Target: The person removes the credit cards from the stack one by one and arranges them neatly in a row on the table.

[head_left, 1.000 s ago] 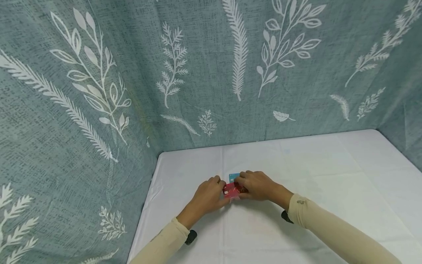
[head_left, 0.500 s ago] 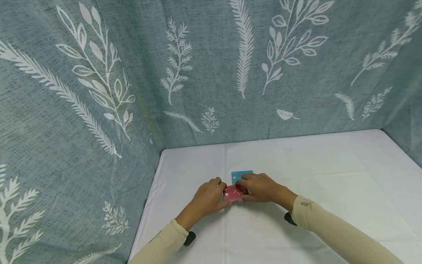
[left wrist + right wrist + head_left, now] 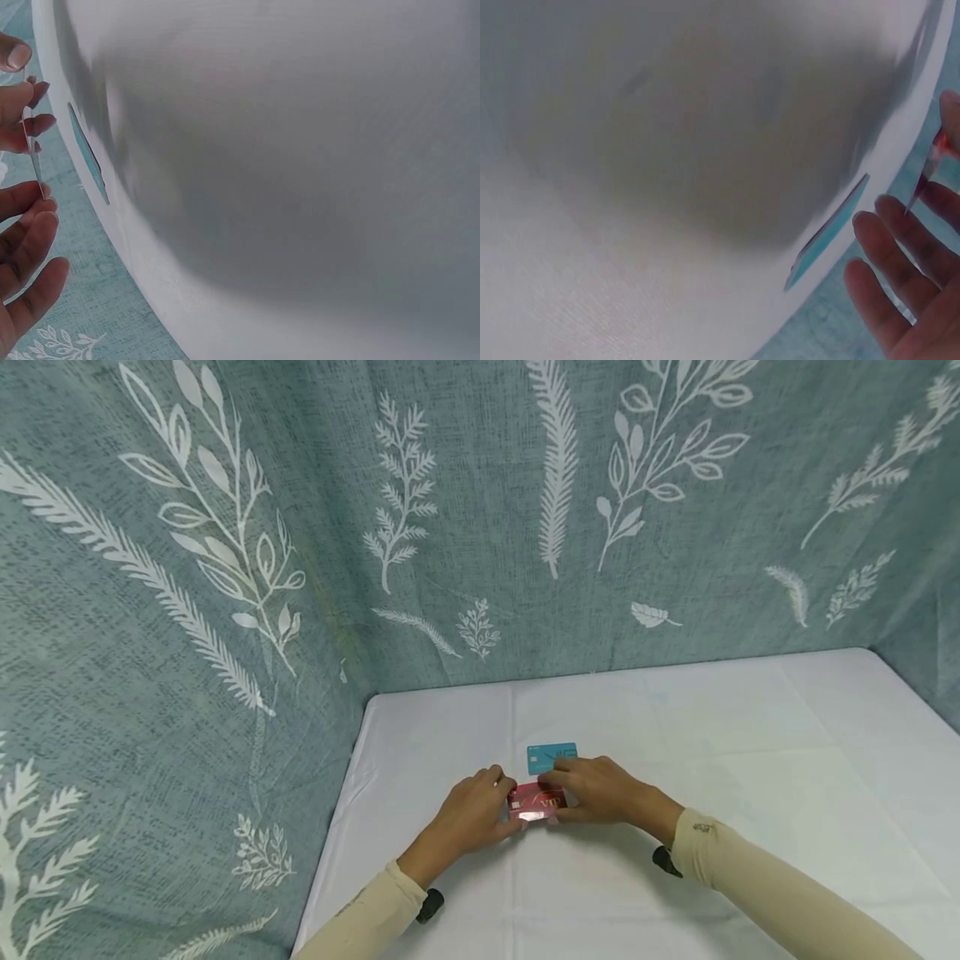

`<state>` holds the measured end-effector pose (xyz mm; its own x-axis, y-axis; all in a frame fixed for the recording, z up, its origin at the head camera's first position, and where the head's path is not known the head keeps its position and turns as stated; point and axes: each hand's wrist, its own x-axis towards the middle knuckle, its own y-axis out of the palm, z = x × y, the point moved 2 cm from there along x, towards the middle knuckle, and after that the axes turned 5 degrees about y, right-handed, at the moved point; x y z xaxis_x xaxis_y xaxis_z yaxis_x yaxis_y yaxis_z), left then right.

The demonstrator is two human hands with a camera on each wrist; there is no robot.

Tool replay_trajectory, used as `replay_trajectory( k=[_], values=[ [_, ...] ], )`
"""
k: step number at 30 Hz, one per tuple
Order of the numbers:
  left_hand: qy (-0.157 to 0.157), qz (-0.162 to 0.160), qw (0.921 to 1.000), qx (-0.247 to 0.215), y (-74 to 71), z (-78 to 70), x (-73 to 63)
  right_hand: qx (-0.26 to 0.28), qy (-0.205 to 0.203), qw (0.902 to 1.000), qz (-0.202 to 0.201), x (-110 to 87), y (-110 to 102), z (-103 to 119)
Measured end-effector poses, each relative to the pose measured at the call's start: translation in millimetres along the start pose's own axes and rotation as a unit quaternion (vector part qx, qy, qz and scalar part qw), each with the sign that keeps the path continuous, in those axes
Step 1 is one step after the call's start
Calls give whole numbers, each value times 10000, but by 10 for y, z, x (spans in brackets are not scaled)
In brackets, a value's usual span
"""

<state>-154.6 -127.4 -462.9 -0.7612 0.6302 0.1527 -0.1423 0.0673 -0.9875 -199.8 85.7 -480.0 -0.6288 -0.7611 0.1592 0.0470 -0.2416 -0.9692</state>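
Both hands hold a red card marked VIP, raised over the table, one hand at each short side. My left hand pinches its left end between thumb and fingers. At the right end, my right hand pinches it, its fingers covering the upper right corner. A blue card lies flat on the table just beyond the red one, its lower right corner behind the right fingers. In the left wrist view the red card is a thin edge; the right wrist view shows the outer right fingers extended and apart.
A white cloth covers the table. Blue-green curtains with white leaf prints hang behind it and along the left side. Dark wrist cameras sit under both forearms, by the cream sleeves.
The right hand has shifted slightly right, uncovering the VIP lettering on the red card. More of the blue card shows behind it. The left hand keeps its grip, and the head view has shifted slightly.
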Motion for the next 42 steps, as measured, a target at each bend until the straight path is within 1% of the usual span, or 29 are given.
replay_trajectory(
  k=[5,13,20,26,33,38,42],
  values=[
    [-33,-7,10000,-86,8,-3,-23,-5,75,10000,33,-10,6,22],
    [-73,123,9998,-139,26,-19,-83,-54,332,9993,150,-33,47,88],
    [-102,164,9997,-174,12,-14,-134,-53,289,9996,-26,-27,66,120],
    [-212,297,9988,-326,-4,7,-161,41,322,9995,28,-16,65,151],
    [-219,317,9983,-426,7,51,-186,-18,313,9995,2,1,69,166],
    [-229,328,9978,-532,21,59,-210,-40,362,9992,169,-4,72,183],
    [-174,325,9979,-529,59,60,-241,5,384,9987,326,-10,84,200]
  ],
)
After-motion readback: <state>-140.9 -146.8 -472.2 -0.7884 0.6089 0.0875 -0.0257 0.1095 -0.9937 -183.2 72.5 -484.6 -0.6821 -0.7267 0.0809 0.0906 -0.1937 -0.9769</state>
